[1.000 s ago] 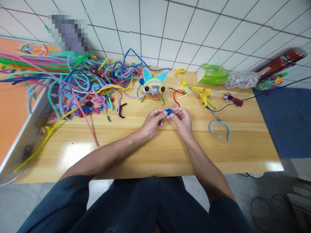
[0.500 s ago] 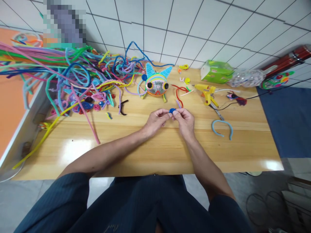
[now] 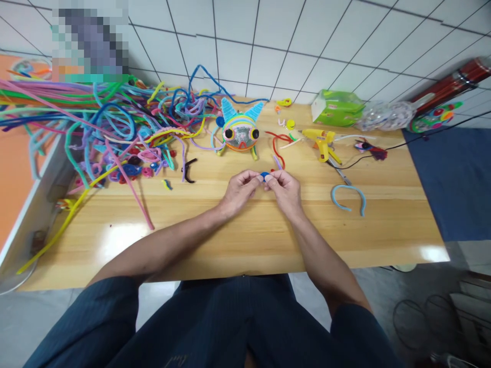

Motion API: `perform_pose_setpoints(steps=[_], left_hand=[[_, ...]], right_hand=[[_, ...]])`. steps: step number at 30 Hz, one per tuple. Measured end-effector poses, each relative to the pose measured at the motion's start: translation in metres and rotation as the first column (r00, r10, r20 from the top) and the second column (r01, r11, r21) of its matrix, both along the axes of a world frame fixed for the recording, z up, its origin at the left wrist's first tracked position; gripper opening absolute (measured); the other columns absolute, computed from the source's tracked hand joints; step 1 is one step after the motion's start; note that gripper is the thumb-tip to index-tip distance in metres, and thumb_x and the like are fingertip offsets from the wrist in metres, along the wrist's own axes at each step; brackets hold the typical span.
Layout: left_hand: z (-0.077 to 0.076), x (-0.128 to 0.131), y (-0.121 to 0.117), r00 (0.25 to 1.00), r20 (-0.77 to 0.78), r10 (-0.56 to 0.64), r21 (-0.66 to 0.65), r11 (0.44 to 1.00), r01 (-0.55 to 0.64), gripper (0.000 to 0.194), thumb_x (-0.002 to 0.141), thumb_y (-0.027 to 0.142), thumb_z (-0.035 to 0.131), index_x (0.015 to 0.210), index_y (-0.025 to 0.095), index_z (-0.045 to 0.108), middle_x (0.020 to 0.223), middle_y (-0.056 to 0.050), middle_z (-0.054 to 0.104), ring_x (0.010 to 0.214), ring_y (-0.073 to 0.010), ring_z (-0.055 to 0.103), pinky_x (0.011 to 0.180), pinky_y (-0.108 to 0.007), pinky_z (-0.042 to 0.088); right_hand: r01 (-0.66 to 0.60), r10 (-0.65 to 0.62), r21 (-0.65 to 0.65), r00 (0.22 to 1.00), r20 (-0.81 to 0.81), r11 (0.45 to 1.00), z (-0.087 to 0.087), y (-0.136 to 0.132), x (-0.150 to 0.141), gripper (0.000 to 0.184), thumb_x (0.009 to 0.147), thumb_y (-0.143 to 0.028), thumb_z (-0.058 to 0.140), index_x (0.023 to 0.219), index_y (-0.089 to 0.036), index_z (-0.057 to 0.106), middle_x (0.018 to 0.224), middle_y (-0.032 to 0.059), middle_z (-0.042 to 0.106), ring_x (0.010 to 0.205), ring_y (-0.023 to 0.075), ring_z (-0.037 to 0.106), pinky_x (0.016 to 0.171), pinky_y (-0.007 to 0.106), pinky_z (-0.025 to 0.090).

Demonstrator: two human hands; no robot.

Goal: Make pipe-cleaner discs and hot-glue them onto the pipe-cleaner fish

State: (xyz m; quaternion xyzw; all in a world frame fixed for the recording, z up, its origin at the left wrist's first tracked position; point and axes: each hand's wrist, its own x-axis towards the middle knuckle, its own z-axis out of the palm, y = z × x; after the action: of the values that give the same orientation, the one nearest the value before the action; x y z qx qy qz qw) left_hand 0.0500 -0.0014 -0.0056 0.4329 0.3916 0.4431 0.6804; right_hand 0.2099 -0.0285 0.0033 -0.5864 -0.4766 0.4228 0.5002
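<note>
Between the fingertips of both hands is a small blue pipe-cleaner coil [image 3: 264, 176], round and flat, partly covered by the thumbs. My left hand [image 3: 240, 191] pinches it from the left side, and my right hand [image 3: 284, 191] pinches its right side. Both hands are low over the wooden table. Just beyond them stands a pipe-cleaner animal figure [image 3: 240, 132] with light-blue pointed ears, big black-and-yellow eyes and a striped head. A blue round piece sits against its left side. Red pipe cleaners [image 3: 282, 140] and a short purple piece lie close to my right hand.
A heap of colourful pipe cleaners [image 3: 126, 117] covers the table's left. On the right are a yellow glue gun [image 3: 320, 142] with a black cord, scissors [image 3: 340, 173], a curved light-blue pipe cleaner [image 3: 348, 188] and a green tissue pack [image 3: 337, 108]. A tiled wall [image 3: 291, 46] rises behind the table [image 3: 245, 240].
The view has turned slightly, so the whole scene sits a little further left. Both hands keep their pinch on the blue coil, with only small finger movement.
</note>
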Motion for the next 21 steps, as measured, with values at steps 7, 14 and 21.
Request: perform_pose_setpoints(steps=[7,14,21], left_hand=[[-0.0021,0.0005,-0.0014,0.999,-0.041,0.017,0.019,1.0,-0.016,0.042,0.081,0.057,0.086,0.085,0.017,0.073,0.063,0.004,0.058,0.052,-0.0074,0.04,0.051,-0.024,0.033],[-0.0011,-0.0009,0.0005,1.0,-0.015,-0.01,0.023,1.0,0.011,0.046,0.078,0.058,0.092,0.091,0.019,0.07,0.069,0.005,0.06,0.054,-0.0072,0.041,0.051,-0.024,0.034],[-0.0035,-0.0006,-0.0008,0.999,-0.04,0.006,0.017,1.0,-0.005,0.046,0.078,0.058,0.091,0.091,0.019,0.069,0.069,0.005,0.062,0.056,-0.0078,0.044,0.054,-0.024,0.036]], right_hand=[[0.004,-0.004,0.001,0.998,-0.056,1.0,-0.0011,-0.0005,-0.0032,0.039,0.084,-0.062,0.085,0.084,-0.026,0.07,0.073,-0.0014,0.074,0.066,0.0161,0.066,0.071,0.034,0.059],[0.026,-0.025,0.0,0.995,-0.094,1.0,0.0002,-0.0002,-0.0018,0.041,0.084,-0.064,0.085,0.084,-0.026,0.068,0.073,-0.0026,0.071,0.064,0.0147,0.063,0.071,0.033,0.057],[-0.035,0.03,-0.036,0.988,-0.149,0.999,-0.0029,0.0002,-0.0006,0.045,0.079,-0.065,0.089,0.085,-0.025,0.07,0.073,-0.0031,0.071,0.064,0.014,0.063,0.07,0.032,0.057]])
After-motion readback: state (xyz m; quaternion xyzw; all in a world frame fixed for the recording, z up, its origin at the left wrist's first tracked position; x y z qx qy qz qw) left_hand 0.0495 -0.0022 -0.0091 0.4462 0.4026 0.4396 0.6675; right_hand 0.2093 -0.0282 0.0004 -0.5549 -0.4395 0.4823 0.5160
